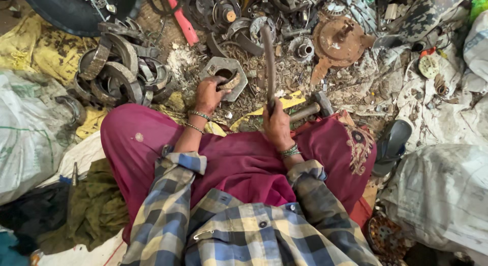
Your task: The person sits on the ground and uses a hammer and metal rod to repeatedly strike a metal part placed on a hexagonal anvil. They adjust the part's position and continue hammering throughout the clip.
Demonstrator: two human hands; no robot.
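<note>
I sit on the ground in maroon trousers and a checked shirt. My left hand (209, 95) grips a curved rusty metal piece (230, 83) and holds it over a hexagonal metal block (223, 73) with a round hole. My right hand (277, 124) is closed on the handle of a hammer (268, 57), raised upright with its head toward the far scrap. Both wrists wear bangles.
A pile of curved brake shoes (119, 73) lies at the left. A second hammer (312, 107) rests by my right knee. A rusty round disc (339, 40), a red-handled tool (184, 24), white sacks (442, 190) and a dark sandal (390, 146) surround me.
</note>
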